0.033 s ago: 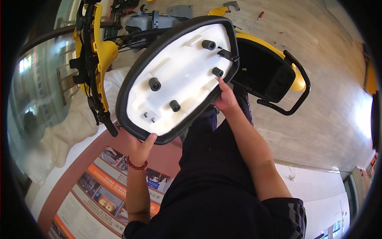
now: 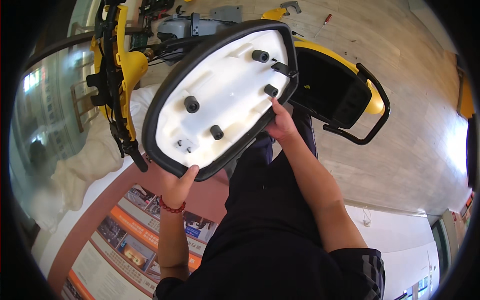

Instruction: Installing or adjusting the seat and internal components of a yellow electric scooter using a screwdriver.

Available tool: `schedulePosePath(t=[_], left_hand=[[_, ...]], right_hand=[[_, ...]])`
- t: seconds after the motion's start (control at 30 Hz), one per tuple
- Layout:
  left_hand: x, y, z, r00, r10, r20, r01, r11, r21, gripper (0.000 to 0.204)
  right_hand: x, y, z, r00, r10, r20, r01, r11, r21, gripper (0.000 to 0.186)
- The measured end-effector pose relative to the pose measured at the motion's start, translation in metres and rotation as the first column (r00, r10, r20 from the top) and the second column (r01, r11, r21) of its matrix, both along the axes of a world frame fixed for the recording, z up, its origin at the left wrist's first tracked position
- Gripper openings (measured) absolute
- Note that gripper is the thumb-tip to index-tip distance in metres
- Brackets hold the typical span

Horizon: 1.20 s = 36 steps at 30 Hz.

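Note:
Both my hands hold a scooter seat with its white underside facing me. It has a thick black rim, several black rubber bumpers and a black hinge bracket at the far right end. My left hand grips the near left end, thumb over the rim, other fingers mostly hidden beneath. Gripping the right edge is my right hand, its thumb near one bumper. Behind the seat stands a yellow and black scooter, partly covered by it. The scooter's handlebar is at the left; an uncovered black storage compartment shows at the right.
A black tubular rear rack sticks out at the scooter's right end. On the wooden floor lie a red-handled screwdriver and a yellow part. Grey parts sit beyond the seat. A printed board stands behind my left arm.
The seat has shifted very slightly to the left, and both hands have moved with it, still gripping.

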<state>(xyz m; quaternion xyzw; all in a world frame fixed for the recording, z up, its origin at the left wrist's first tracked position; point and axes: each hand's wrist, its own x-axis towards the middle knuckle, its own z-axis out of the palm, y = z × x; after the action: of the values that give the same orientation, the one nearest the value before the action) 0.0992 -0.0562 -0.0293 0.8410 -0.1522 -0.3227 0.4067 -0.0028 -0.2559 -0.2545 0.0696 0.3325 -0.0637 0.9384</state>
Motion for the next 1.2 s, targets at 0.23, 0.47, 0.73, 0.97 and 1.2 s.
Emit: schedulePosePath(t=[0.23, 0.47, 0.73, 0.97, 1.2], left_hand=[[0.045, -0.031, 0.011, 0.964, 0.133, 0.232, -0.128, 0.991, -0.037, 0.070], [0.087, -0.072, 0.020, 0.936, -0.151, 0.318, 0.098, 0.979, 0.176, 0.076], [0.070, -0.130, 0.024, 0.844, -0.346, 0.409, 0.177, 0.901, 0.397, 0.078], [0.063, -0.144, 0.033, 0.767, -0.422, 0.483, 0.160, 0.855, 0.493, 0.078], [0.063, -0.150, 0.006, 0.785, -0.392, 0.479, 0.107, 0.848, 0.519, 0.079]], right_hand=[[0.027, 0.026, -0.011, 0.917, 0.399, -0.016, -0.399, 0.917, -0.022, 0.047], [0.052, 0.019, -0.023, 0.922, 0.204, -0.329, -0.235, 0.970, -0.057, 0.036], [0.065, 0.005, -0.067, 0.877, 0.379, -0.294, -0.418, 0.905, -0.078, 0.036], [0.089, 0.002, -0.050, 0.847, 0.414, -0.334, -0.471, 0.876, -0.108, 0.032], [0.098, -0.012, -0.081, 0.793, 0.505, -0.341, -0.573, 0.808, -0.136, 0.030]])
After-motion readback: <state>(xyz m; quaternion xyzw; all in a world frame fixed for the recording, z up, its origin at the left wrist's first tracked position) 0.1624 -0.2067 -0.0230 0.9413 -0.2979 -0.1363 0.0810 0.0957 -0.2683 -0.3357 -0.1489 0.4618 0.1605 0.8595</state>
